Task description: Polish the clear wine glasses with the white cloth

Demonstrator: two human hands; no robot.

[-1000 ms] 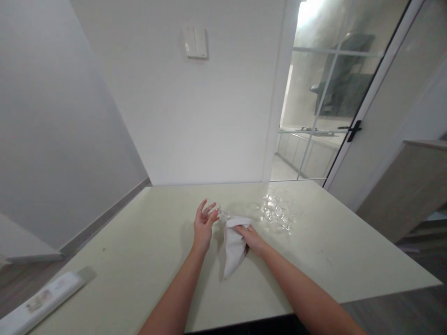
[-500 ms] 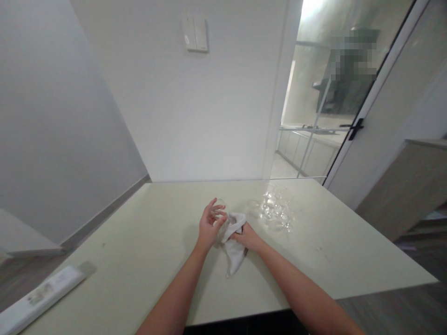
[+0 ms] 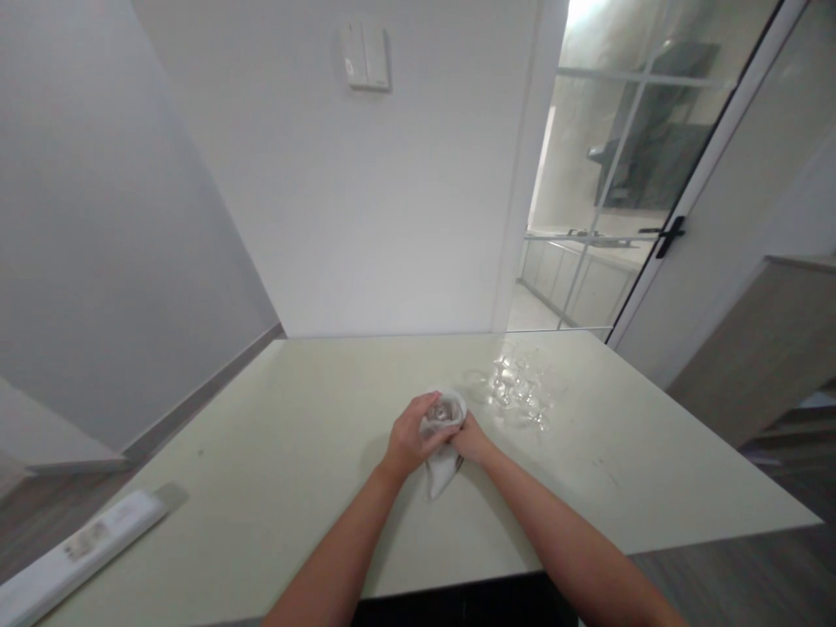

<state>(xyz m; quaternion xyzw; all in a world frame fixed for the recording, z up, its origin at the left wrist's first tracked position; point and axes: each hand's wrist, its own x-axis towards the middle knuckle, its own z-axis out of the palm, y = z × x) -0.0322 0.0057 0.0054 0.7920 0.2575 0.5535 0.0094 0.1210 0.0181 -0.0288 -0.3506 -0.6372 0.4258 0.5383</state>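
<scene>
My left hand (image 3: 410, 433) is curled round a small clear glass (image 3: 441, 410), held above the pale table (image 3: 274, 453). A white cloth (image 3: 444, 457) is pressed against the glass by my right hand (image 3: 471, 441), whose fingers are closed on it. The cloth wraps part of the glass and its tail hangs down toward the table. Both hands meet near the middle of the table.
Several clear glasses (image 3: 515, 392) stand in a cluster on the table just right of my hands. A long white box (image 3: 78, 550) lies at the near left corner. A wall with a switch (image 3: 366, 57) is behind, a glass door (image 3: 627, 192) at right.
My left hand lifted the glass and closed round it. My right hand raised the cloth from the table and brought it against the glass, so both hands now meet.
</scene>
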